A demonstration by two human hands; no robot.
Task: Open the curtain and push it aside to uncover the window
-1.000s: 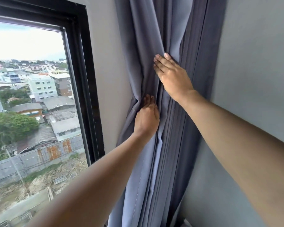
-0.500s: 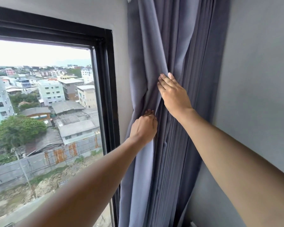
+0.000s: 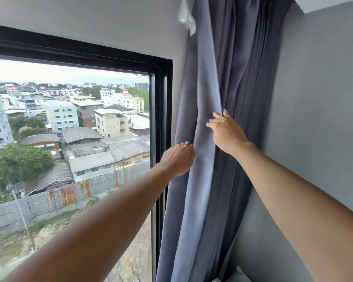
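Left hand (image 3: 178, 158) is curled closed, fingertips pinching the left edge fold of the grey-blue pleated fabric curtain (image 3: 218, 82). Right hand (image 3: 225, 132) sits higher and to the right, fingers extended and pressed flat on the gathered folds, not wrapped around them. Both forearms reach in from the bottom. Curtain hangs bunched in a tall narrow bundle between the black metal window frame (image 3: 161, 110) and the grey painted side wall (image 3: 318, 110), covering the strip of wall beside the frame. Window glass (image 3: 69, 127) is uncovered, showing rooftops and buildings. A crumpled clear plastic tag (image 3: 186, 17) hangs near the curtain top.
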